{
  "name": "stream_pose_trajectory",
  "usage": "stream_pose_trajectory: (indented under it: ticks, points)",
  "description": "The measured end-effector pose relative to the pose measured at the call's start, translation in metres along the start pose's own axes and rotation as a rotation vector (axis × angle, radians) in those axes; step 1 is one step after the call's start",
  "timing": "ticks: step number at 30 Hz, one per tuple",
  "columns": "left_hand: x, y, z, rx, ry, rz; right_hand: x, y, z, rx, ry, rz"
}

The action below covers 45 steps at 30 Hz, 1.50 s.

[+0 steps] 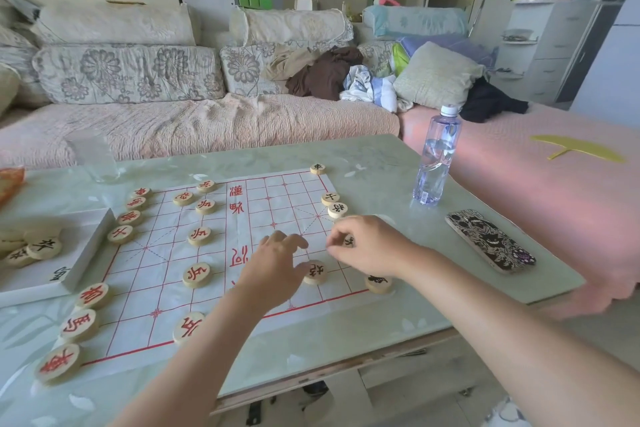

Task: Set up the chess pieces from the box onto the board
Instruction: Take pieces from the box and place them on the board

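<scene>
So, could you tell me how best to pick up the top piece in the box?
Pinch its round rim with thumb and finger, from straight above: the piece is a flat disc lying face up on others, and the box wall stands close beside it.

each chess piece (pixel 196 274) is showing pale, smooth wood | board (pixel 162 288) is lying as thin, creased matt paper | worktop (pixel 381 163) is gleaming, glossy and smooth | bottle (pixel 437 156) is glinting, clear plastic | sofa cover (pixel 207 125) is looking quilted, matt cloth
</scene>
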<state>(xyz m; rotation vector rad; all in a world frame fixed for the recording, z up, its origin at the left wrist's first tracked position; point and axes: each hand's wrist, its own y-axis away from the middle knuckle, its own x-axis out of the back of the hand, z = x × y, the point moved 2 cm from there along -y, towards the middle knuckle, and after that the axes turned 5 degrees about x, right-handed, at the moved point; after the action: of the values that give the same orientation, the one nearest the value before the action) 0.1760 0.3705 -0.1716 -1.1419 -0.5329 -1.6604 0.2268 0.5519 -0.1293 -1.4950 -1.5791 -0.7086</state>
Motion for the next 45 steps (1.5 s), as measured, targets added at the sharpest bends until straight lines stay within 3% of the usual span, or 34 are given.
stream_pose_trajectory:
  ticks: [10,18,27,31,35,45]
  points:
    - [0.089,0.003,-0.112,0.150,-0.030,0.126,-0.060,-0.089,-0.108,0.132,-0.103,-0.037]
    - [0.174,0.026,-0.237,0.380,-0.069,0.230,-0.135,-0.160,-0.199,0.235,-0.148,-0.113]
    - [0.214,0.057,-0.347,0.580,-0.089,0.240,-0.215,-0.240,-0.291,0.302,0.055,-0.220]
    - [0.209,0.061,-0.365,0.615,0.061,0.131,-0.238,-0.269,-0.316,0.336,0.226,-0.210]
    - [0.207,0.061,-0.373,0.611,0.129,0.137,-0.256,-0.285,-0.330,0.324,0.289,-0.215]
    - [0.214,0.060,-0.375,0.623,0.134,0.219,-0.276,-0.292,-0.328,0.279,0.095,-0.146]
